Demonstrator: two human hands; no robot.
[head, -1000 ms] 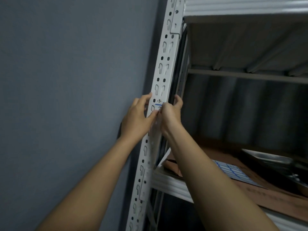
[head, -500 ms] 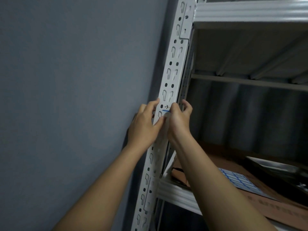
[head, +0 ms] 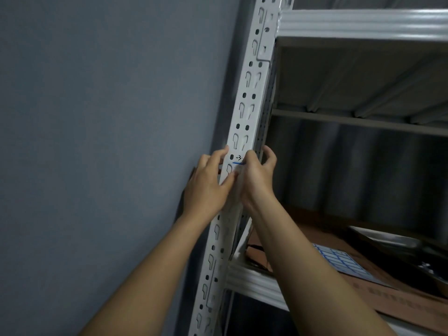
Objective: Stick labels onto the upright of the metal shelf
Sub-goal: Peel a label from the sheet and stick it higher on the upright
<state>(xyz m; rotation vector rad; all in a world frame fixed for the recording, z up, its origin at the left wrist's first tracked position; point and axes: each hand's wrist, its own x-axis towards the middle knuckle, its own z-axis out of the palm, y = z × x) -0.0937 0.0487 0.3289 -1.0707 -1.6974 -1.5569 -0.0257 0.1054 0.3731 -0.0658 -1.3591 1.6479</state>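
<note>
The white slotted upright of the metal shelf runs from top to bottom in the middle of the view. A small white label with a blue line and a handwritten mark lies on its front face. My left hand holds the upright from the left edge, thumb on the face just below the label. My right hand presses its thumb on the label's right end, with its fingers curled round the upright's right edge. The lower part of the label is hidden behind my thumbs.
A grey wall stands close on the left. The lower shelf beam carries brown cardboard, a blue-lined label sheet and a metal tray at the far right. An upper shelf beam crosses the top.
Both hands stay on the label at the same spot on the upright. The view has shifted, so the upright and the hands appear further right and slightly lower in the frame.
</note>
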